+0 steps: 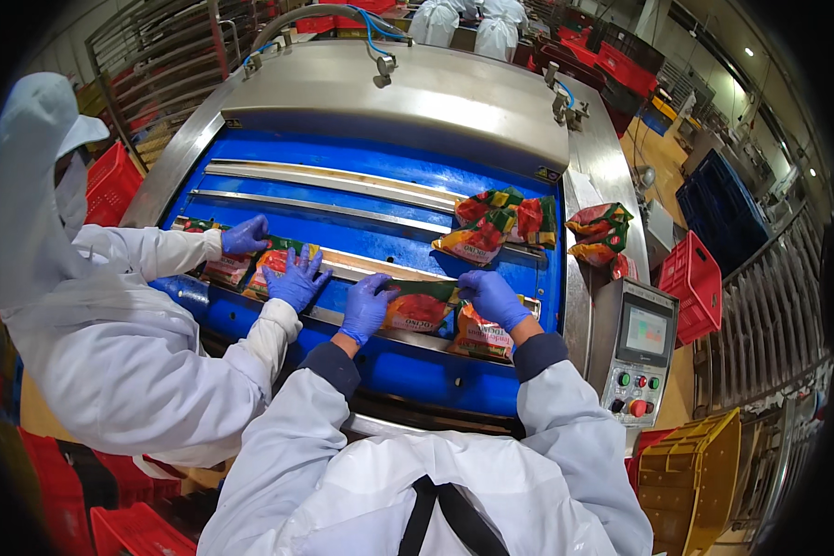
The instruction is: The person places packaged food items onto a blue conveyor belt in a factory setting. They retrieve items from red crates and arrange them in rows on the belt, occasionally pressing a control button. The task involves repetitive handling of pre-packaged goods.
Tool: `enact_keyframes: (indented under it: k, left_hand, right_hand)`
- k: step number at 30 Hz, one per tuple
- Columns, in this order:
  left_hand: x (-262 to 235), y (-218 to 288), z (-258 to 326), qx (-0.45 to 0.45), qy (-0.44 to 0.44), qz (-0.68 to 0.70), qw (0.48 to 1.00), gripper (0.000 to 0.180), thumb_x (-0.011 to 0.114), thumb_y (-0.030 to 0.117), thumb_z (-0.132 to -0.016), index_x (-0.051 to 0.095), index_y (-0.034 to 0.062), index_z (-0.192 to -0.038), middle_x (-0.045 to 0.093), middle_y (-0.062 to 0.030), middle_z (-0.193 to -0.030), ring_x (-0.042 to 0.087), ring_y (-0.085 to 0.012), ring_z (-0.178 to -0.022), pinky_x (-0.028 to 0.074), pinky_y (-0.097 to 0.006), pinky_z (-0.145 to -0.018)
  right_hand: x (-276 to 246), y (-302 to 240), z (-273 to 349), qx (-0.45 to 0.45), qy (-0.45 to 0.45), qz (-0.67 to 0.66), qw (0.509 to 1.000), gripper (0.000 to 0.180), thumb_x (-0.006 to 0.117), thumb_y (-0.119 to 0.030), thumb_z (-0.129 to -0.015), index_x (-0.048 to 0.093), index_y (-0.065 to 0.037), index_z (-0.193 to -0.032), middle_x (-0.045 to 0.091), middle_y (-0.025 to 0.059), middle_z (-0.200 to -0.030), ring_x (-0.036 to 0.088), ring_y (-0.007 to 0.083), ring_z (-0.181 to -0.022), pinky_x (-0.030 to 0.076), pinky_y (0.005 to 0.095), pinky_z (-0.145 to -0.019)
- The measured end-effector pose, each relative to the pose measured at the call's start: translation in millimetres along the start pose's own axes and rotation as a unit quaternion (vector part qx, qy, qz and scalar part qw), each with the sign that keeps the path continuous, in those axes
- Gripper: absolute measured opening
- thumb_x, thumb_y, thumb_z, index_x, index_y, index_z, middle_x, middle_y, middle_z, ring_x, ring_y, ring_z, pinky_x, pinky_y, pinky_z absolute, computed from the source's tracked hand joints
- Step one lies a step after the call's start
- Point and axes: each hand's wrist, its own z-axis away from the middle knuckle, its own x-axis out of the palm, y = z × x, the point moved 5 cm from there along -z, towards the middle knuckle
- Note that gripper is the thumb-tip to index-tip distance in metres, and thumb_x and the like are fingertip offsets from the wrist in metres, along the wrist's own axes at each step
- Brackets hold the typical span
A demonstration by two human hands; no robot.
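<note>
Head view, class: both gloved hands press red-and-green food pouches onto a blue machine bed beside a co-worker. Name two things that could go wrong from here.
1. The left hand and right hand lie flat on red-and-green food pouches on the blue machine bed under the raised steel lid; fingers might get caught.
2. The co-worker's gloved hand works close by, so hands could collide and shift pouches.

Beside the blue belt (361, 236), a co-worker (111, 343) in white coat at left, gloves (296, 278) on packets (273, 264). Steel hood (408, 97) above, with blue hoses (371, 32). Spare packets (500, 222) heaped on the belt's right, more (600, 232) on the steel rim. Control panel (641, 352) at right, with screen and buttons. Red crate (693, 283), blue crate (721, 208), yellow crate (690, 473) further right. Racks (162, 56) behind, two white-coated people (468, 20) at top.
</note>
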Motion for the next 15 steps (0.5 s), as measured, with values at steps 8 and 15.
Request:
enact_keyframes:
  k: [8,15]
  left_hand:
    - [-24,23,28,0.029,0.014,0.016,0.999,0.014,0.060,0.004,-0.078,0.062,-0.0012,-0.091,0.063,-0.0126,-0.083,0.062,-0.0184,-0.076,0.048,-0.029,-0.068]
    - [17,-28,-12,0.009,0.004,-0.173,0.985,0.025,0.062,0.014,-0.079,0.061,-0.0021,-0.098,0.063,-0.0170,-0.094,0.062,-0.0273,-0.088,0.047,-0.033,-0.078]
  right_hand:
    - [-11,-53,27,-0.040,0.020,-0.048,0.998,0.015,0.067,0.002,-0.068,0.058,-0.001,-0.080,0.060,0.0162,-0.078,0.057,0.0337,-0.073,0.046,0.0354,-0.065]
    - [21,40,3,0.042,-0.007,0.048,0.998,0.011,0.060,-0.008,-0.074,0.062,-0.002,-0.082,0.060,0.0184,-0.080,0.057,0.0362,-0.077,0.047,0.0408,-0.071]
